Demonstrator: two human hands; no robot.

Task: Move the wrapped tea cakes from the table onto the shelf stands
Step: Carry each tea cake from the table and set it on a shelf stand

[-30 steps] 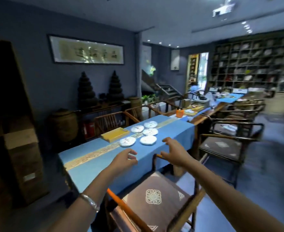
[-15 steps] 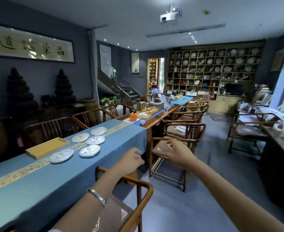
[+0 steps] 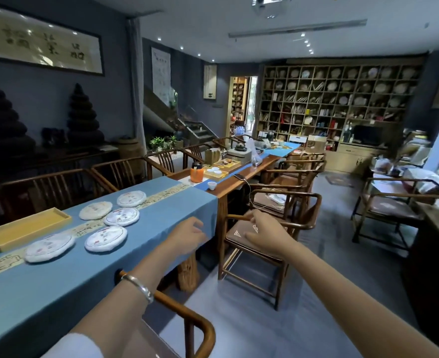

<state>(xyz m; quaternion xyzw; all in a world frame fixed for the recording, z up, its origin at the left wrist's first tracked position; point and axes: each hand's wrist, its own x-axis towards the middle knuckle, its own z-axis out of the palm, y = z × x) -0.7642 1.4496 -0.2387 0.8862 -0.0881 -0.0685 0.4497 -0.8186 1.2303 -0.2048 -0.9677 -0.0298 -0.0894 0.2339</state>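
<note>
Fingers (image 3: 196, 224) of the left hand (image 3: 187, 235) hang loosely curled and hold nothing, above the near edge of the long table under a blue cloth with a patterned beige runner (image 3: 58, 285). Fingers (image 3: 250, 218) of the right hand (image 3: 264, 235) are relaxed and slightly spread, also holding nothing, out in the air in front of the dark wooden armchair with a brown cushion (image 3: 272, 228).

Left of the left fingers, well apart from them, five round tea cakes wrapped in white paper (image 3: 106, 239) lie flat on the cloth: two nearest ones side by side, then two more, then one farthest along the runner. None is touched. Left of the cakes, past the runner, lies a shallow rectangular yellow wooden tray (image 3: 27, 227).

Beyond both sets of fingers, far across the room, stands the tall wooden grid shelf with round cakes in its cubbies (image 3: 339, 94). Between it and the fingers the bare wood part of the table carries an orange jar with a dark lid (image 3: 196, 173) and a small white cup (image 3: 212, 186). A silver bangle (image 3: 138, 286) circles the left wrist
</note>
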